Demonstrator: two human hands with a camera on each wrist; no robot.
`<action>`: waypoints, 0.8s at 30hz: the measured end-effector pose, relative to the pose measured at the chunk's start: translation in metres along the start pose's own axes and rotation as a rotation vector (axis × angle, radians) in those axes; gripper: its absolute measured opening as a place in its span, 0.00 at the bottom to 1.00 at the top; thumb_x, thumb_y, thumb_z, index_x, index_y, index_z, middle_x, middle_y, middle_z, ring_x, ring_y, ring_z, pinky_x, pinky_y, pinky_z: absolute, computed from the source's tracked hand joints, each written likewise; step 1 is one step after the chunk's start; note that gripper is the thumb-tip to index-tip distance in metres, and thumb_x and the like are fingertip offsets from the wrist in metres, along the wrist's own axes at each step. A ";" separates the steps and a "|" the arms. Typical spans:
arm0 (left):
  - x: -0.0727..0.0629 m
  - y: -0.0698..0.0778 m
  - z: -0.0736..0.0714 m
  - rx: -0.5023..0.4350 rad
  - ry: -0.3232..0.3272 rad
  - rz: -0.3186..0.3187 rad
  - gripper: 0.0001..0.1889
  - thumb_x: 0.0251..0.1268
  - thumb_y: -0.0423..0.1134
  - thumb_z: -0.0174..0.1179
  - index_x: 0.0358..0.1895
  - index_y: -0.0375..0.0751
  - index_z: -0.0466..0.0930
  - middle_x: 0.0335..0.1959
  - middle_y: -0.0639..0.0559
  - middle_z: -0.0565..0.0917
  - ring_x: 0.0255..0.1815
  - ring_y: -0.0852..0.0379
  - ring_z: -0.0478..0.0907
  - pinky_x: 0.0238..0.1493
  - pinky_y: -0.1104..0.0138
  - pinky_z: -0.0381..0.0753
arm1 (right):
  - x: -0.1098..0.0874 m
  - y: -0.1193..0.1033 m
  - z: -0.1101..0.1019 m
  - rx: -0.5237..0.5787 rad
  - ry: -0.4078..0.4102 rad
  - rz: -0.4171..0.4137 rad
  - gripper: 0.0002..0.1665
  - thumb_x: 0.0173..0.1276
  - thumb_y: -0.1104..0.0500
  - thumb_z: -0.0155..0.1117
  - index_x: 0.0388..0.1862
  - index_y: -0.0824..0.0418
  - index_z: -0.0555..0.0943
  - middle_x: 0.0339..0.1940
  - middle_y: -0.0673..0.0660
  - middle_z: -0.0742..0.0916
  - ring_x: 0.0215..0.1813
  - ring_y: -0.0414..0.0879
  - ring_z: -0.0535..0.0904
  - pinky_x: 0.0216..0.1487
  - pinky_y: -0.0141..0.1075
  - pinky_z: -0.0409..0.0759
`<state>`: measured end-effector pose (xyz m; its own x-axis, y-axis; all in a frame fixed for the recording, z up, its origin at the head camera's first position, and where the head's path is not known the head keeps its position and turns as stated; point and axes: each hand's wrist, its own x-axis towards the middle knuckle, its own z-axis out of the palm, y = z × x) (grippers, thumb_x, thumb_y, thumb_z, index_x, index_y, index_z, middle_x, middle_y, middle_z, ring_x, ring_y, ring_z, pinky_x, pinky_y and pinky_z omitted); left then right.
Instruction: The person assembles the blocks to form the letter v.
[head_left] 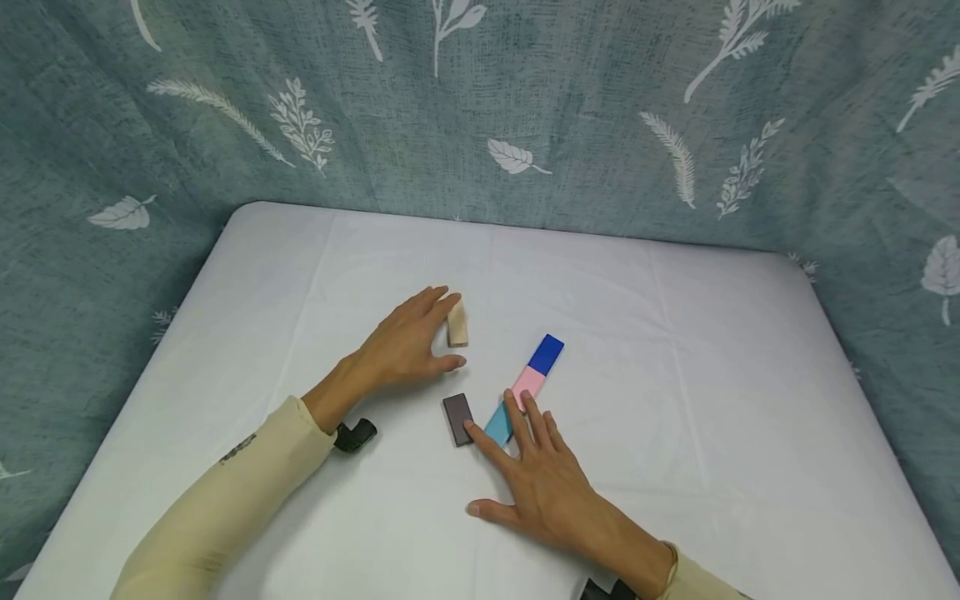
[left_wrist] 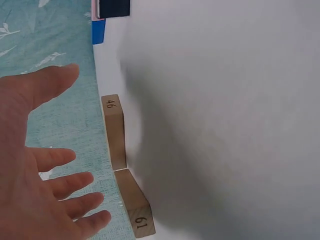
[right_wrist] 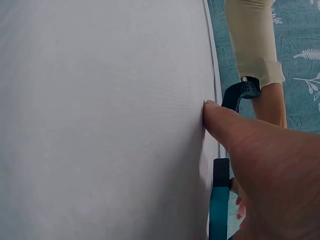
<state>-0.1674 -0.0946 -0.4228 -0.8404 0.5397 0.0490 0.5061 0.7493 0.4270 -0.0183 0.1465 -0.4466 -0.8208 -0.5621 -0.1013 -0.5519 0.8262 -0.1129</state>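
Note:
My left hand reaches over a plain wooden block, fingers spread and straight, thumb apart. In the left wrist view two wooden blocks lie end to end, one marked 46 and one marked 61; the left hand hides one of them in the head view. My right hand is spread flat, its index fingertip right at the corner of a dark grey block. Its other fingers overlap a teal block and the end of a pink block. A blue block continues that slanted row.
A white cloth covers the table under the blocks. Blue-green fabric with white leaf prints hangs behind and at the sides. Black wrist mounts sit under both forearms.

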 end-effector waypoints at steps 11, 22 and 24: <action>0.014 -0.004 0.000 0.038 -0.062 -0.011 0.52 0.57 0.55 0.74 0.78 0.33 0.57 0.78 0.35 0.58 0.78 0.38 0.55 0.77 0.48 0.54 | -0.001 0.000 -0.003 0.021 -0.022 0.006 0.53 0.65 0.20 0.50 0.83 0.38 0.54 0.82 0.70 0.48 0.82 0.68 0.39 0.75 0.62 0.56; 0.019 -0.008 0.003 0.055 -0.086 -0.018 0.53 0.55 0.55 0.75 0.77 0.31 0.58 0.74 0.36 0.65 0.75 0.39 0.62 0.75 0.50 0.59 | -0.002 0.000 -0.004 0.054 -0.006 -0.003 0.52 0.65 0.22 0.53 0.83 0.40 0.55 0.82 0.71 0.48 0.81 0.69 0.39 0.74 0.63 0.56; 0.020 -0.009 0.003 0.059 -0.086 -0.019 0.53 0.55 0.55 0.75 0.77 0.31 0.58 0.74 0.35 0.65 0.75 0.38 0.62 0.75 0.50 0.59 | -0.003 0.000 -0.004 0.056 -0.006 -0.004 0.53 0.65 0.22 0.53 0.83 0.40 0.55 0.82 0.71 0.48 0.81 0.69 0.39 0.74 0.63 0.56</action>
<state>-0.1880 -0.0897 -0.4284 -0.8314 0.5544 -0.0376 0.5030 0.7796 0.3730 -0.0168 0.1482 -0.4427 -0.8177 -0.5657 -0.1070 -0.5459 0.8208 -0.1681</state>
